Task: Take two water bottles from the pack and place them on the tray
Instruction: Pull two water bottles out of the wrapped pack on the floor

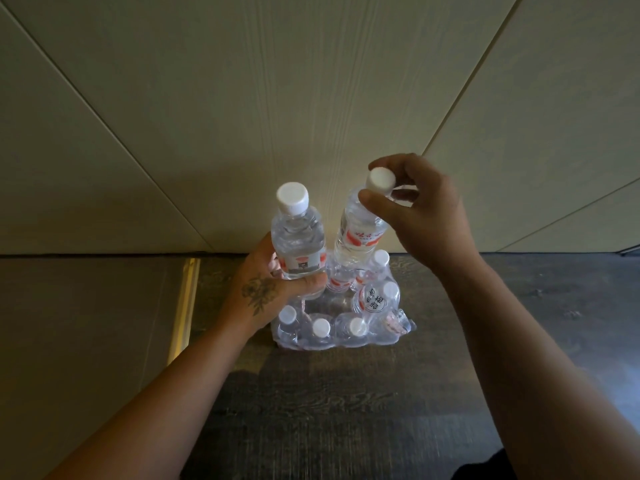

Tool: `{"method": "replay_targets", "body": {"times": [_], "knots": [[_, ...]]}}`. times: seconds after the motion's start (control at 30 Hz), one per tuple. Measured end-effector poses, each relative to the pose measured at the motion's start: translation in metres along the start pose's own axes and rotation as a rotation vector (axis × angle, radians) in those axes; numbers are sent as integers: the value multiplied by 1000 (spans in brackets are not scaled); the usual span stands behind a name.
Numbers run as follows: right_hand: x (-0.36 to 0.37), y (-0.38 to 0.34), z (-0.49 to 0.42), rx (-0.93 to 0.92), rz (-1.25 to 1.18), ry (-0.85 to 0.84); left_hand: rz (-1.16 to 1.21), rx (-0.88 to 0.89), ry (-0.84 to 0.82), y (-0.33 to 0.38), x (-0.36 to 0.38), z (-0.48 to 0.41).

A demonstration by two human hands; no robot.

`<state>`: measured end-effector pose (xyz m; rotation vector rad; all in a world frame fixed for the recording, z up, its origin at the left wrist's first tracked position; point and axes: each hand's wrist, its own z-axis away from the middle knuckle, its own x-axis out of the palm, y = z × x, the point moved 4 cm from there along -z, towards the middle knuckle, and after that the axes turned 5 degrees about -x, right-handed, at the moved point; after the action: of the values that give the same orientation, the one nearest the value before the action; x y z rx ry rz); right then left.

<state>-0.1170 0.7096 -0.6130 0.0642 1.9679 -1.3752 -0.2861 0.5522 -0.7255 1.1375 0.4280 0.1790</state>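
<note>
Left hand (273, 289) wrapped round one bottle (298, 244), right hand (415, 209) pinching the second bottle (360, 233) by its cap at one o'clock, probably to clear the pack (346, 317).

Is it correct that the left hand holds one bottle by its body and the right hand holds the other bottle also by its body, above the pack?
Not quite. The head view shows the right hand holding its bottle by the white cap, not the body. The left hand does hold its bottle by the body, above the pack.
</note>
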Motion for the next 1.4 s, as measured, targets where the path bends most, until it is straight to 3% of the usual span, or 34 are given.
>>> {"method": "replay_targets", "body": {"times": [0.17,0.3,0.57,0.77,1.0,1.4], "knots": [[14,25,1,199,-255,-79,44,6,-19,10,5,2],[28,38,6,243,-336,-122,88,21,-28,13,9,0],[41,61,10,266,-339,-217,111,14,-68,20,17,-2],[58,91,14,295,-196,-279,94,18,-75,25,23,-1],[70,93,19,190,-73,-263,65,27,-87,25,27,0],[53,96,39,229,-164,-248,79,8,-39,20,1,4]]}}
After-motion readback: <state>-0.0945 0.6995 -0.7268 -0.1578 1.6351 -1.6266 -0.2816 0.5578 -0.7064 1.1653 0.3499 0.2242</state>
